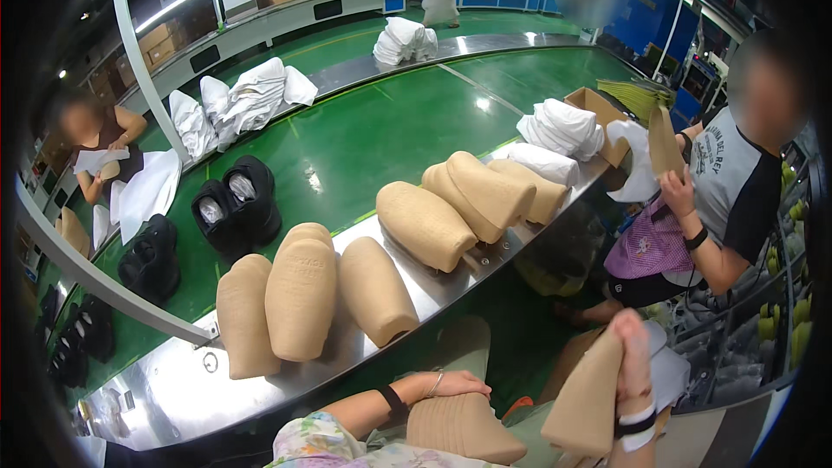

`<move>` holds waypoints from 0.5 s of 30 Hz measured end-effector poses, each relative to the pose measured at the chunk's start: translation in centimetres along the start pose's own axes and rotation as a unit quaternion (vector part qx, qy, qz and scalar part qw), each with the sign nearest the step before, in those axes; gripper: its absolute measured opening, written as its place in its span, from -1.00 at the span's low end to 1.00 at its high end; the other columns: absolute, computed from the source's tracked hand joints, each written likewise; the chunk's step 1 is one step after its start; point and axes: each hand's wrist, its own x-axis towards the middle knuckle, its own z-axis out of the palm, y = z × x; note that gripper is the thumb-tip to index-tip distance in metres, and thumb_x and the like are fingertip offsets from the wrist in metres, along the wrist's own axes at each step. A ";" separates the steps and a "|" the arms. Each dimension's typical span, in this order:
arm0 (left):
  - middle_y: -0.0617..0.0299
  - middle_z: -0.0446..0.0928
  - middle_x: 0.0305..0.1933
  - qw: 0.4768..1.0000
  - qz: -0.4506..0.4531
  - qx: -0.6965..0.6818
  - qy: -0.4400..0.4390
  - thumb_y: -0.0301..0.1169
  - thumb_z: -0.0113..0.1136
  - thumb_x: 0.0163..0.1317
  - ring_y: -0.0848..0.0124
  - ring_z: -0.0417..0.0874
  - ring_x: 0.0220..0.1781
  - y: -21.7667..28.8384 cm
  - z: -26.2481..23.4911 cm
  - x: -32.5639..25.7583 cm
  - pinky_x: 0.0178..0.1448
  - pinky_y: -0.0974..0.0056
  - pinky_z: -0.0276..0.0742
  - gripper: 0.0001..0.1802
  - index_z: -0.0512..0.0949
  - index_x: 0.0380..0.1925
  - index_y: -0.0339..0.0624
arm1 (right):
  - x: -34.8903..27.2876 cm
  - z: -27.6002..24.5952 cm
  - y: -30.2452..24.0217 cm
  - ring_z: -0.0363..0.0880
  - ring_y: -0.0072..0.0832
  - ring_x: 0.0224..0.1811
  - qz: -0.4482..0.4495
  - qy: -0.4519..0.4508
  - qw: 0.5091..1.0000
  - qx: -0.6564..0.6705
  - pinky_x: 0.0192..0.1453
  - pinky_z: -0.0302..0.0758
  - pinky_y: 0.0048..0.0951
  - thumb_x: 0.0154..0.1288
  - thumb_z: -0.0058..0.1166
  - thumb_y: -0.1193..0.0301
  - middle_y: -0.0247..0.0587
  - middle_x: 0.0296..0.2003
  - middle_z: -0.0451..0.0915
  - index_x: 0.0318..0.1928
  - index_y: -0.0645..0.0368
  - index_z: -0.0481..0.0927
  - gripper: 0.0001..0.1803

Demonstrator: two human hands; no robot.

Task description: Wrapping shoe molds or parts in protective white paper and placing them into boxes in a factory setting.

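Across the far end of a stack of tan moulded pieces (451, 429), shaped like shoe inserts, lies my left hand (459, 384), fingers together and curved over the edge. The stack is low in front of me, over my lap. My right hand (635, 364) is raised at the lower right, closed on a tan moulded piece (586, 399) that tapers toward the top. Some fingers of that hand are hidden or blurred. Beyond them, more tan moulded pieces (301, 299) stand in groups along the near metal edge of the line.
A green conveyor belt (364, 143) carries black shoes (236, 206) and has white paper bundles (559, 128) along its edges. A co-worker (737, 173) at right holds a tan piece and white paper. Another person (95, 139) handles paper at far left. A metal post (113, 269) curves nearby.
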 end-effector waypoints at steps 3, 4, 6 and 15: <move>0.14 0.55 -0.13 0.998 0.051 -0.008 0.023 -0.07 -0.03 0.21 0.38 0.50 -0.04 1.6 0.0 -3.4 0.11 0.35 0.33 -0.52 0.55 -0.17 -0.28 | 3.6 10.8 -6.1 0.31 -0.69 -0.41 -0.118 -0.187 0.966 -0.134 -0.32 0.25 -0.66 0.10 -0.02 0.39 -0.45 -0.48 0.36 -0.38 0.19 0.41 -0.86; 0.14 0.55 -0.14 0.994 0.105 -0.002 0.039 -0.08 -0.02 0.21 0.38 0.50 -0.05 2.4 0.3 -4.2 0.10 0.35 0.34 -0.53 0.55 -0.16 -0.28 | 4.8 13.4 -6.4 0.31 -0.65 -0.35 -0.119 -0.246 0.948 -0.162 -0.23 0.25 -0.65 0.06 -0.02 0.35 -0.38 -0.43 0.37 -0.40 0.20 0.41 -0.83; 0.15 0.55 -0.14 0.994 0.092 0.011 0.065 -0.08 -0.01 0.20 0.39 0.51 -0.07 1.9 0.2 -3.9 0.07 0.36 0.35 -0.53 0.55 -0.16 -0.29 | 7.3 19.2 -6.5 0.31 -0.69 -0.38 -0.133 -0.320 0.910 -0.230 -0.32 0.25 -0.66 0.05 0.07 0.37 -0.45 -0.48 0.38 -0.43 0.19 0.45 -0.85; 0.15 0.58 -0.29 0.998 0.056 -0.038 0.013 -0.05 -0.02 0.21 0.42 0.52 -0.20 -2.4 -1.5 -0.4 -0.05 0.36 0.38 -0.53 0.60 -0.30 -0.28 | 14.6 34.5 0.8 0.50 -0.35 -0.33 -0.099 -0.396 0.727 -0.553 -0.24 0.41 -0.39 -0.03 0.13 0.18 -0.15 -0.42 0.55 -0.39 0.24 0.54 -0.65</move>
